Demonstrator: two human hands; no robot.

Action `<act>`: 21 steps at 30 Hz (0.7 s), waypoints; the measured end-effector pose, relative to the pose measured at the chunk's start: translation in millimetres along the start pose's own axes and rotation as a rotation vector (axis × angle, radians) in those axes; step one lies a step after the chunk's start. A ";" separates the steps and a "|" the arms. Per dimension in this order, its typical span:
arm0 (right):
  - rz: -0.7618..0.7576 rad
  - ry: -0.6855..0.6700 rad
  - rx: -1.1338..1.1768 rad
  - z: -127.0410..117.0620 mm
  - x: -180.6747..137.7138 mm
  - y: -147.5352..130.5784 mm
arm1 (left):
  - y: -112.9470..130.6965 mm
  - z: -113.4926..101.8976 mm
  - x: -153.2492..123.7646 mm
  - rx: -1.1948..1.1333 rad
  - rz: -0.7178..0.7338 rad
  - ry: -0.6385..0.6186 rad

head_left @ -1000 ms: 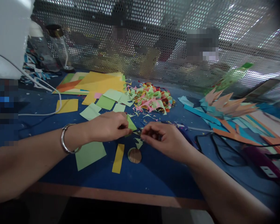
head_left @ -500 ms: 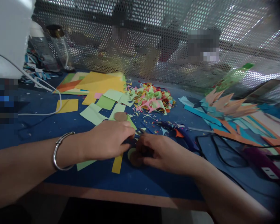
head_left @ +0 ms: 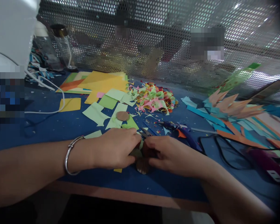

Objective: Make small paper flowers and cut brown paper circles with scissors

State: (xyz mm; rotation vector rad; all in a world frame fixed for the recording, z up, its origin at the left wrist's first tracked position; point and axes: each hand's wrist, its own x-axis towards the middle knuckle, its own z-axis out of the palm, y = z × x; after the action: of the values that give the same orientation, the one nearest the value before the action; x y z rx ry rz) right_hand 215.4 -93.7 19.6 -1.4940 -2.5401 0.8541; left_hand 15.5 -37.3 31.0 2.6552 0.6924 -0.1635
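Observation:
My left hand (head_left: 115,147), with a silver bangle at the wrist, is closed with thumb and fingers pinched on a green paper piece (head_left: 136,152), which is mostly hidden. Close beside it, my right hand (head_left: 166,152) has its fingers curled. The dark pointed blades of scissors (head_left: 146,133) stick out past those fingers, their handles out of sight. Below the fingertips shows a brown round disc (head_left: 142,165), partly covered. A second brown disc (head_left: 122,116) lies on pale green paper (head_left: 115,120) beyond my left hand. A yellow strip (head_left: 118,170) peeks out under that hand.
Paper scraps (head_left: 156,96) form a heap beyond my hands, with yellow sheets (head_left: 102,81) left of it. A blue glue gun (head_left: 189,137) lies right, near black cables and a purple device (head_left: 266,163). Peach and blue paper shapes (head_left: 233,104) lie farther right. Bottles stand before a perforated metal screen (head_left: 140,46).
My left hand has moved right and nearer, up against my right hand, and covers more of the yellow strip. More of the scissor blades shows. The view has shifted slightly.

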 end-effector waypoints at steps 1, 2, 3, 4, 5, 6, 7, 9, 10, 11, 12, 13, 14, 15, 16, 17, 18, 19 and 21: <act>-0.007 -0.005 0.008 -0.4 0.4 0.2 | 0.4 0.3 0.2 -0.009 0.003 -0.007; -0.010 -0.016 0.018 -0.8 0.9 0.1 | 0.6 1.0 0.4 -0.019 0.009 -0.013; -0.010 -0.033 0.028 -1.3 1.3 -0.1 | 0.6 2.3 0.7 -0.030 0.020 -0.016; -0.007 -0.051 0.037 -1.6 1.6 -0.5 | 0.4 3.9 1.0 -0.042 0.032 -0.013; -0.003 -0.066 0.044 -2.0 1.7 -0.9 | 0.1 5.6 1.3 -0.053 0.046 -0.002; -0.002 -0.076 0.047 -2.1 1.6 -1.3 | -0.3 7.3 1.7 -0.065 0.058 0.015; -0.001 -0.077 0.045 -2.2 1.4 -1.7 | -0.8 8.7 2.0 -0.078 0.064 0.036; -0.007 -0.077 0.029 -1.7 0.8 -1.5 | -2.4 9.8 2.7 -0.115 0.055 0.086; -0.009 -0.071 0.012 -1.3 0.6 -0.9 | -3.6 9.3 2.9 -0.148 0.044 0.114; -0.014 -0.052 -0.013 -0.6 0.5 0.0 | -5.1 8.3 3.3 -0.199 0.034 0.146; -0.019 -0.014 -0.039 0.0 0.6 1.3 | -7.1 6.9 3.8 -0.270 0.022 0.184; -0.030 0.047 -0.061 0.7 0.8 2.8 | -9.3 5.4 4.7 -0.356 0.010 0.223; -0.046 0.127 -0.078 1.2 1.1 4.4 | -11.7 4.1 5.9 -0.455 -0.001 0.257; -0.064 0.222 -0.084 1.6 1.3 5.9 | -14.0 3.0 7.4 -0.568 -0.011 0.281; -0.087 0.315 -0.086 1.8 1.3 7.2 | -16.2 2.2 9.2 -0.690 -0.024 0.292; -0.109 0.396 -0.088 1.9 1.1 8.2 | -17.9 1.8 11.2 -0.822 -0.040 0.294; -0.125 0.467 -0.092 1.9 0.8 8.9 | -19.0 1.6 13.2 -0.953 -0.060 0.287; -0.133 0.528 -0.098 1.9 0.2 9.3 | -19.5 1.4 14.9 -1.077 -0.085 0.277; -0.127 0.620 -0.106 2.3 -1.1 9.5 | -18.9 1.0 17.3 -1.273 -0.144 0.261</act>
State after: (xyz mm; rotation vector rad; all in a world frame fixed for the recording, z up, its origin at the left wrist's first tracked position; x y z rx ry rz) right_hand 222.7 -92.0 13.2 -1.3327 -2.1963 0.1885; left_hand 21.3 -14.9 20.1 1.4073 0.7126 0.4529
